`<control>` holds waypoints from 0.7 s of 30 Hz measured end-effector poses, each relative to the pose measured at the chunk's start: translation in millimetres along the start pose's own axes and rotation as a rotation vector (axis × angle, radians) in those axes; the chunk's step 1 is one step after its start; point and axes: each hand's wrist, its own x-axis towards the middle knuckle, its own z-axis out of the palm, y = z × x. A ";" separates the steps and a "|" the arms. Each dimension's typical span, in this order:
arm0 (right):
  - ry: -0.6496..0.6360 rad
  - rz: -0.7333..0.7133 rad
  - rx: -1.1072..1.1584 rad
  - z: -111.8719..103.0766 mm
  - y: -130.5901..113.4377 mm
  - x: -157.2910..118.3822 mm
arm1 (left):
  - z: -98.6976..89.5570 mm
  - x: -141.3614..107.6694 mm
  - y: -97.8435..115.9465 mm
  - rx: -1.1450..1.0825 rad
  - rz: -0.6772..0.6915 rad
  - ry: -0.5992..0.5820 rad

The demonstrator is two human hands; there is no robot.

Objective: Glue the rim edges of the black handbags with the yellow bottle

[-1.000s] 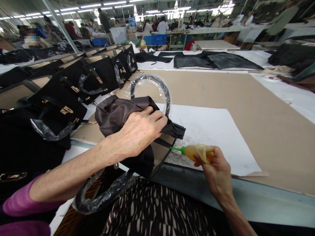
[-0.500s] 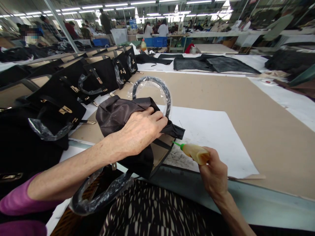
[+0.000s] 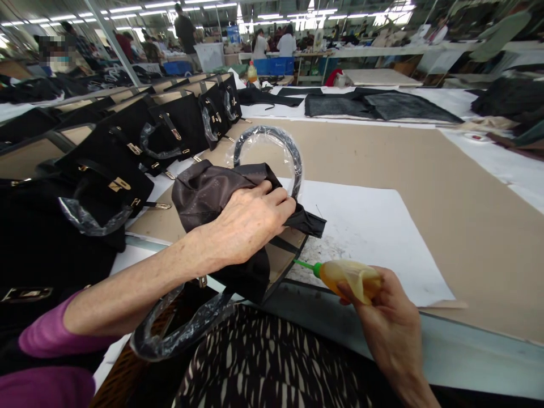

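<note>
A black bag point(image 3: 246, 277) lies tilted at the table's front edge, its dark lining point(image 3: 204, 195) pulled out and its beige inner face showing. My left hand point(image 3: 255, 221) is closed on the lining near the bag's opening. Plastic wrap covers both handles; one handle point(image 3: 293, 153) loops up behind the hand, the other hangs below it. In my right hand point(image 3: 391, 317) is a squeezed glue bottle point(image 3: 348, 277) with amber liquid and a green nozzle, whose tip is at the edge of the beige face.
A white sheet point(image 3: 374, 226) lies on the brown board point(image 3: 459, 198). Black bags point(image 3: 106, 164) with gold clasps stand in rows at the left. Dark fabric pieces point(image 3: 408, 106) lie at the back, with people working beyond.
The bottle and my right hand have moved lower, and the bottle now lies flatter and looks squeezed. Its nozzle tip has come down along the bag's edge. The whole view has shifted slightly.
</note>
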 end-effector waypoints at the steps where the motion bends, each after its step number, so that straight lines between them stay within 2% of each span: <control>1: 0.009 -0.006 -0.010 -0.4 -1.9 -3.1 | -0.1 0.2 0.2 -0.001 -0.002 -0.003; 6: -0.010 0.013 0.020 0.8 -20.5 -17.6 | 1.4 1.5 0.9 -0.012 0.009 0.010; 12: -0.048 0.115 0.089 -0.4 -47.5 -25.1 | 4.7 -0.3 1.4 -0.014 0.016 0.030; 17: -0.176 0.245 0.320 -7.8 -48.7 -18.6 | 0.5 -0.4 1.2 -0.027 -0.004 0.005; 19: -0.151 0.312 0.424 -12.1 -46.9 -11.1 | -1.8 0.0 0.8 -0.033 -0.009 0.003; 21: -0.034 0.350 0.504 -20.2 -45.2 1.7 | -3.6 0.1 0.3 -0.039 -0.015 0.010</control>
